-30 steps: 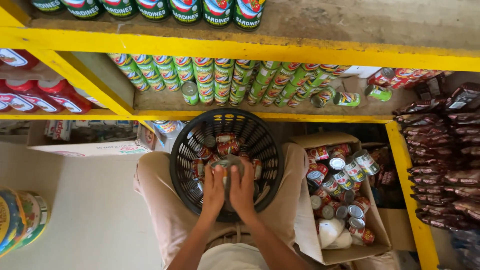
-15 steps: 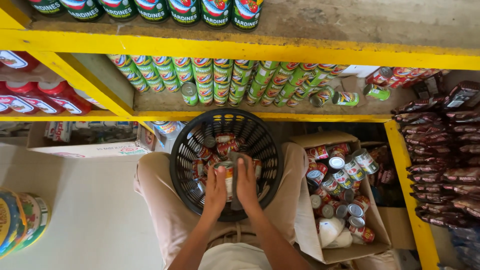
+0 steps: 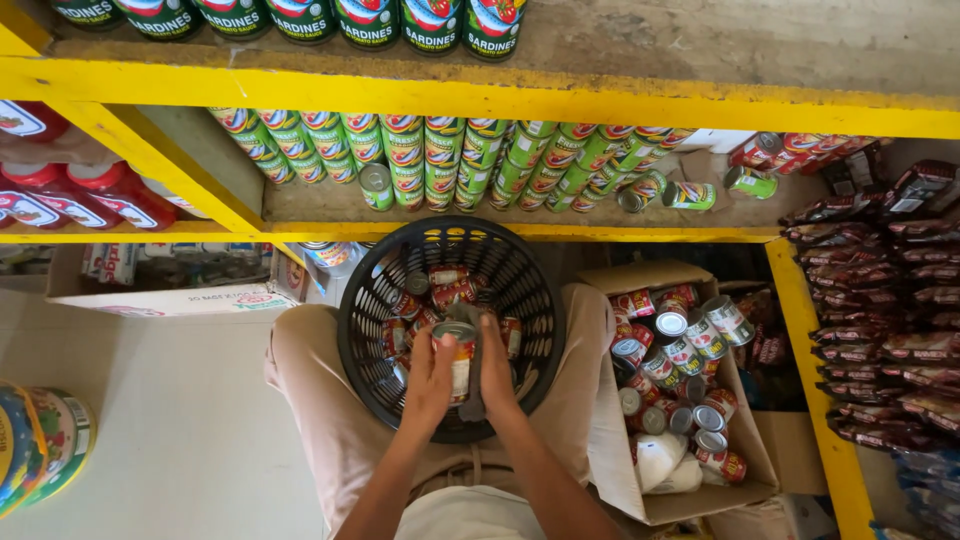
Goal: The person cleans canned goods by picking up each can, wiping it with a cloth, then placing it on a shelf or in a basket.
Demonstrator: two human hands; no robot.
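Left hand (image 3: pixel 430 378): fingers wrapped around a red-labelled can (image 3: pixel 458 352), held upright over the basket.
Right hand (image 3: pixel 497 368): fingers press a grey cloth (image 3: pixel 474 385) against the side of the same can.
Basket (image 3: pixel 372 295): black, round, on the person's lap, with more cans inside.
Cardboard box (image 3: pixel 610 440): just beside the right knee, full of similar cans.
Shelf (image 3: pixel 300 200): yellow frame, rows of green cans.

This was a small grocery shop: yellow-painted shelves (image 3: pixel 480 95) stood packed with rows of green-labelled tins (image 3: pixel 440 155), red sauce bottles (image 3: pixel 60 195) lined the left, dark snack packets (image 3: pixel 880 300) hung at the right, and a cardboard box of cans (image 3: pixel 680 370) sat open on the floor
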